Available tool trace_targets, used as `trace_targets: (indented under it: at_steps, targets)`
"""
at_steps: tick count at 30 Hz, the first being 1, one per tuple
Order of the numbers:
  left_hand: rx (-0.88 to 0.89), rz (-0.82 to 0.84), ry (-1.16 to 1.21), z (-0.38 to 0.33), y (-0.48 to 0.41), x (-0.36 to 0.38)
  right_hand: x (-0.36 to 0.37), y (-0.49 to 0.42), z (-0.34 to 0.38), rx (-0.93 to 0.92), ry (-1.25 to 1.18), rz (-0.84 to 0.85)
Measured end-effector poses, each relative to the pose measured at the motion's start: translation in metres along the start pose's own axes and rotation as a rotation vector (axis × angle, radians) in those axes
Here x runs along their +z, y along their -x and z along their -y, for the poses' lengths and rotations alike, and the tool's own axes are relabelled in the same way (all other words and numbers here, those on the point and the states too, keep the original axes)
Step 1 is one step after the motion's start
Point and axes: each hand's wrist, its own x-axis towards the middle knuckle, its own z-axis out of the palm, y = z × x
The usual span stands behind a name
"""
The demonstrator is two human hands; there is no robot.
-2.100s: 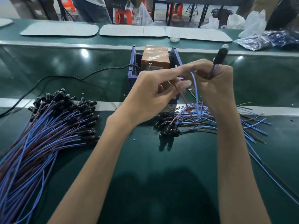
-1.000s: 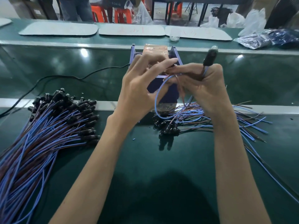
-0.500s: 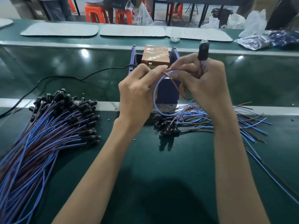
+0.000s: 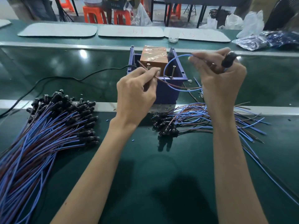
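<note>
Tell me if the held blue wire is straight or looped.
Looped: the blue wire leaves the right hand at the fingertips, arcs round and returns beneath it.

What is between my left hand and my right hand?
In the head view, a brown wire runs from the left hand to the right hand, beside a looped blue wire, in front of the blue fixture.

L hand (image 4: 135, 92) pinching brown wire (image 4: 175, 85), R hand (image 4: 222, 80) gripping black connector (image 4: 229, 59) w/ blue wire (image 4: 164, 71) looped, blue jig (image 4: 168, 96) behind
</note>
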Motion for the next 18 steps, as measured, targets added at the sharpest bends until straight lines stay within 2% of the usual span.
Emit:
trace_targets:
  at_steps: [7, 12, 15, 18]
  targets:
    - [-0.075, 0.128, 0.22, -0.01, -0.001, -0.001, -0.001, 0.001, -0.002, -0.063, 0.127, 0.018]
    - [-0.166, 0.048, 0.212, -0.004, -0.004, -0.001, 0.0, 0.003, -0.008, -0.111, 0.28, 0.08]
    - [-0.115, 0.084, 0.162, -0.001, -0.003, -0.002, 0.003, 0.005, -0.012, -0.174, 0.376, 0.099]
    - [-0.083, 0.092, 0.14, -0.002, -0.002, -0.001, 0.005, 0.006, -0.015, -0.205, 0.372, 0.052]
